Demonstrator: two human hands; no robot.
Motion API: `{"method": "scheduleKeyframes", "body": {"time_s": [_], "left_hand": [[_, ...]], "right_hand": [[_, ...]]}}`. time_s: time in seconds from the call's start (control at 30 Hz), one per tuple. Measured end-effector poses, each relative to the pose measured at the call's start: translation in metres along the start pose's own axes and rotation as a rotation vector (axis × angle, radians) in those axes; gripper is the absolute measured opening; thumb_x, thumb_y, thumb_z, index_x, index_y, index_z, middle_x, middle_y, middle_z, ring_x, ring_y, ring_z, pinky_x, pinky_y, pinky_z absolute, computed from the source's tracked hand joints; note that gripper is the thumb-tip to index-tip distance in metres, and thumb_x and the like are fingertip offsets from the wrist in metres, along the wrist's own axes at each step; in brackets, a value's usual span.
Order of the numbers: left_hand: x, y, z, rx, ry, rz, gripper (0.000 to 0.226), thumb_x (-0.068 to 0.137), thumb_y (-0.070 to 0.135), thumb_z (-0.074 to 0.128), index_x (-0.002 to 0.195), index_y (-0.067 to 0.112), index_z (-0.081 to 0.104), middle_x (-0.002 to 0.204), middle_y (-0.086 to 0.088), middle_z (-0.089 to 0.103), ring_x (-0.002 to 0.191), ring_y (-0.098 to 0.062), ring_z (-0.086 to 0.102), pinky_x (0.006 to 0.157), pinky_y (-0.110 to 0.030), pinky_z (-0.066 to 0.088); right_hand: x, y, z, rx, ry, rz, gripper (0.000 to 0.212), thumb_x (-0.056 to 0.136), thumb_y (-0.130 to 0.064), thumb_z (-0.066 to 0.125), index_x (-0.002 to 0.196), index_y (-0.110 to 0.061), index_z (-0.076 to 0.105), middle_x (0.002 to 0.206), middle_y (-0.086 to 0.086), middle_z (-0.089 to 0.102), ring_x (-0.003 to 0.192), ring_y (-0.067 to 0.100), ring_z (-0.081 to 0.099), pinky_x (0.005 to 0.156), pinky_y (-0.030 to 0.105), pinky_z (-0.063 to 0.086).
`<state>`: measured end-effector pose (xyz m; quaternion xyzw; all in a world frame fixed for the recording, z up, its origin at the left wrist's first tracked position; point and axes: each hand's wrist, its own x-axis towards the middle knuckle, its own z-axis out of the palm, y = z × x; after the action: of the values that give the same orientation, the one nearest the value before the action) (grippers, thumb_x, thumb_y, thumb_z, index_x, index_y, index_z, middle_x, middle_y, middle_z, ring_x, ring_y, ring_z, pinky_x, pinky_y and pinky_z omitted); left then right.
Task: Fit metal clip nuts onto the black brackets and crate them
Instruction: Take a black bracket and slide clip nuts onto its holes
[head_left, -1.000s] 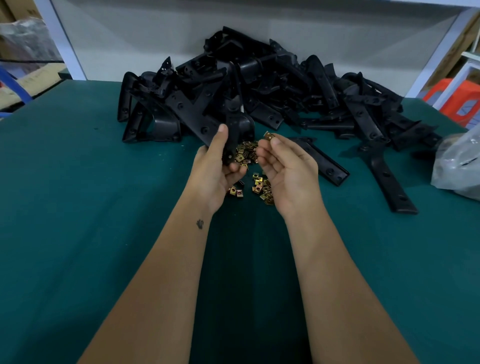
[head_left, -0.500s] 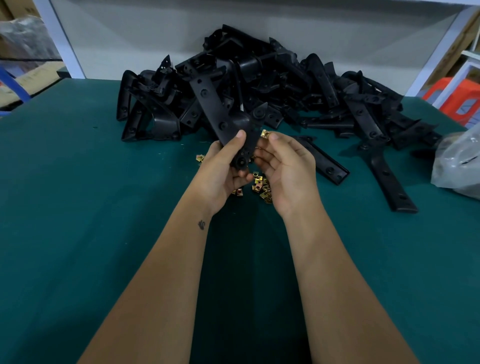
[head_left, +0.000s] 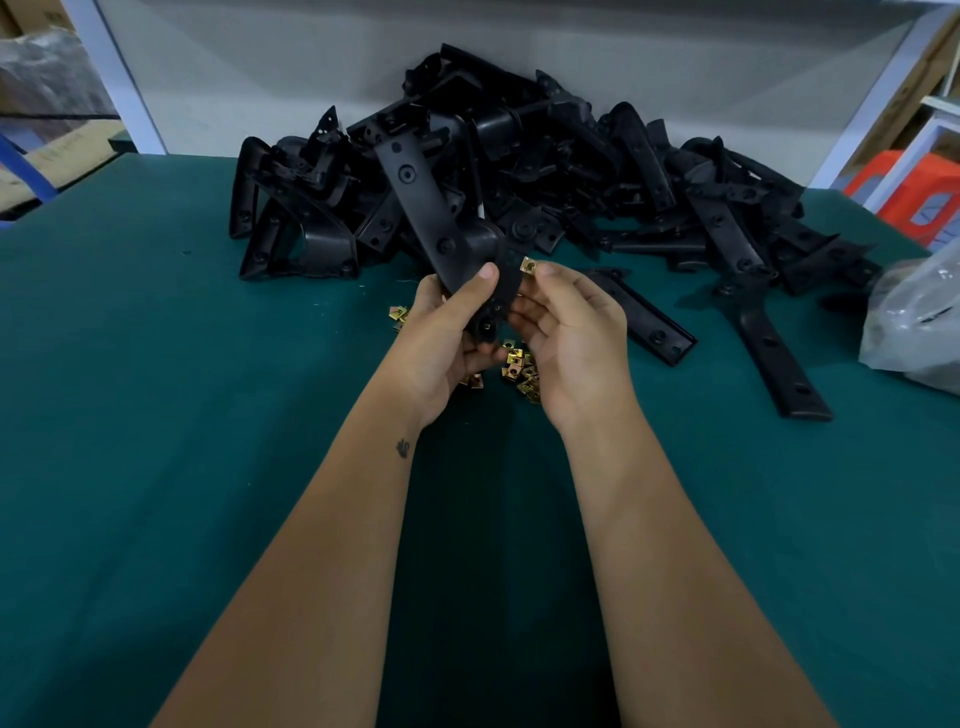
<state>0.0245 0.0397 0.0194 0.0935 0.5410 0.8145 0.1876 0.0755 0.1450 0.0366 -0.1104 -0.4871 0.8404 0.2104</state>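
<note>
1. You have lifted one black bracket (head_left: 441, 228) clear of the heap since a second ago; your left hand (head_left: 447, 332) now grips its lower end at the centre of the frame, thumb on its face, the long arm tilting up and left.
2. Your right hand (head_left: 566, 332) pinches a single brass clip nut (head_left: 529, 266) at its fingertips, and the nut has closed in until it sits just beside the bracket's right edge. I judge you are about to slide it on; no nut looks seated yet.
3. Count: one bracket held, one nut held. The pile of brackets (head_left: 597, 171) across the upper middle is too tangled to count; the loose nuts (head_left: 519, 369) under your hands are partly hidden, roughly a dozen showing.
4. No crate is in view on the green surface (head_left: 156, 415).
</note>
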Motion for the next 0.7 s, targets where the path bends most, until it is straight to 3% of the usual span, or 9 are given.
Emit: {"method": "scheduleKeyframes", "body": {"time_s": [0.43, 0.5, 0.6, 0.7], "left_hand": [[-0.0018, -0.0005, 0.0026, 0.054, -0.027, 0.026, 0.034, 0.094, 0.037, 0.066, 0.115, 0.017, 0.048, 0.102, -0.003, 0.064, 0.066, -0.011, 0.065, 0.060, -0.027, 0.054], [-0.0020, -0.0009, 0.0033, 0.034, -0.030, 0.034, 0.038, 0.094, 0.033, 0.066, 0.121, 0.014, 0.047, 0.108, -0.004, 0.067, 0.081, -0.017, 0.072, 0.065, -0.032, 0.057], [-0.0029, -0.0012, 0.0043, -0.003, -0.028, 0.059, 0.044, 0.092, 0.027, 0.069, 0.127, 0.013, 0.047, 0.125, -0.008, 0.065, 0.110, -0.024, 0.068, 0.075, -0.042, 0.059], [-0.0054, -0.0030, 0.0071, -0.042, -0.008, 0.097, 0.037, 0.093, 0.021, 0.067, 0.125, 0.015, 0.049, 0.122, -0.002, 0.067, 0.110, -0.022, 0.068, 0.074, -0.042, 0.059]], "right_hand": [[0.0010, 0.0017, -0.0010, 0.027, -0.012, -0.015, 0.016, 0.096, -0.006, 0.057, 0.083, -0.010, 0.066, 0.079, 0.005, 0.069, 0.075, 0.017, 0.066, 0.073, 0.030, 0.056], [0.0006, 0.0031, -0.0010, 0.012, 0.016, -0.023, 0.015, 0.096, -0.007, 0.058, 0.085, -0.010, 0.068, 0.079, 0.004, 0.069, 0.075, 0.017, 0.066, 0.074, 0.031, 0.055], [0.0002, 0.0053, 0.0007, -0.074, 0.085, -0.086, 0.015, 0.096, -0.010, 0.061, 0.088, -0.014, 0.072, 0.079, -0.001, 0.072, 0.078, 0.014, 0.068, 0.076, 0.029, 0.056], [-0.0020, 0.0082, 0.0057, -0.214, 0.127, -0.192, 0.012, 0.093, -0.012, 0.065, 0.093, -0.022, 0.073, 0.086, -0.010, 0.075, 0.089, 0.007, 0.070, 0.082, 0.022, 0.056]]}}
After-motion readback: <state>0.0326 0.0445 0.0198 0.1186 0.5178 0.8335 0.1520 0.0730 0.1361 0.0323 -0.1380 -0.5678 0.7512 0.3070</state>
